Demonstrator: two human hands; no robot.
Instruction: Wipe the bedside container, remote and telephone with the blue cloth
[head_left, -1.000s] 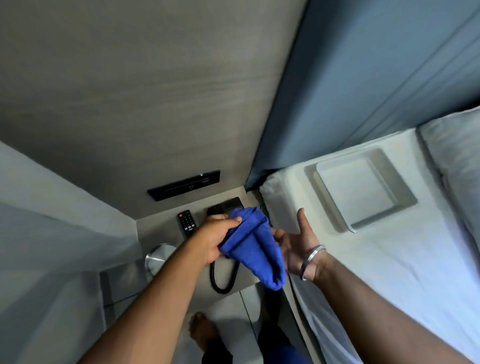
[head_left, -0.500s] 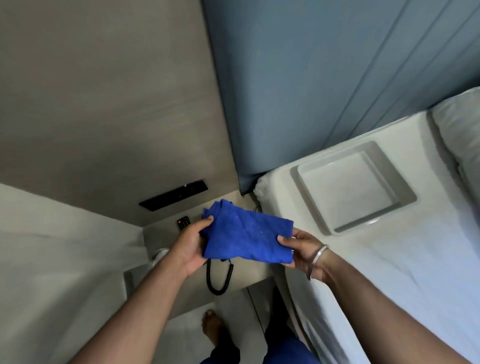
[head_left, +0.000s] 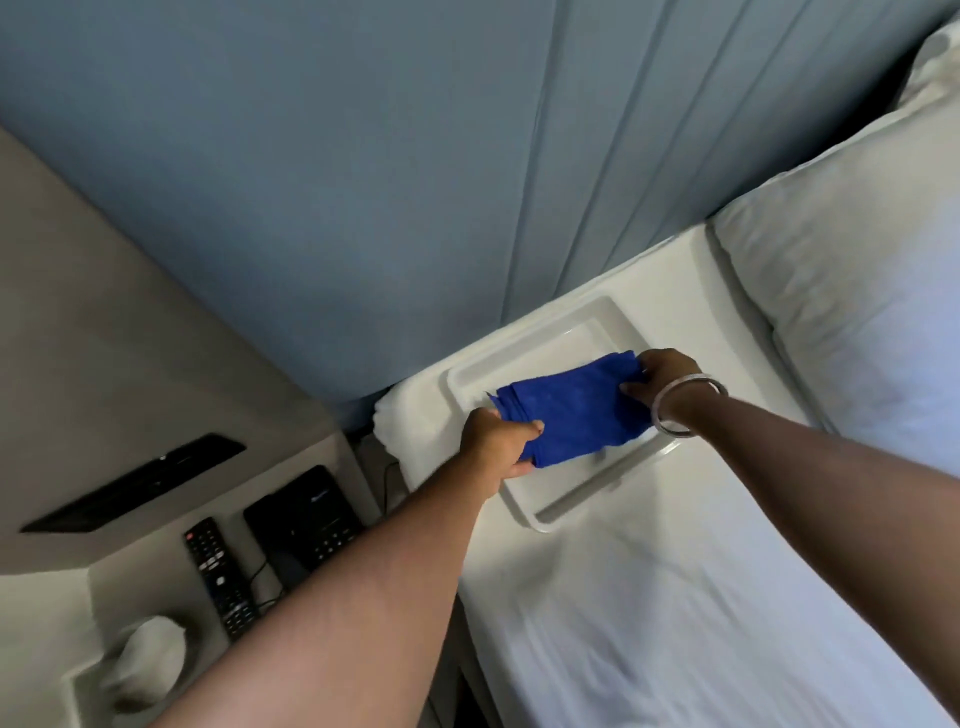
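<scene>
The blue cloth (head_left: 576, 410) is stretched between both hands over the white tray-like container (head_left: 530, 358), which lies on the bed by the headboard. My left hand (head_left: 498, 441) pinches the cloth's near-left corner; my right hand (head_left: 660, 382), with a metal bangle on the wrist, grips its far-right edge. On the bedside shelf at lower left lie the black remote (head_left: 221, 574) and the black telephone (head_left: 306, 519), partly hidden by my left forearm.
A white pillow (head_left: 857, 291) lies to the right of the container on the white bed sheet (head_left: 675, 597). A blue padded headboard (head_left: 363, 182) rises behind. A black wall panel (head_left: 140, 480) and a round tissue holder (head_left: 150, 660) are at left.
Both hands carried the cloth from above the bedside shelf rightward to over the container on the bed. The cloth went from bunched in my left hand to spread between both hands.
</scene>
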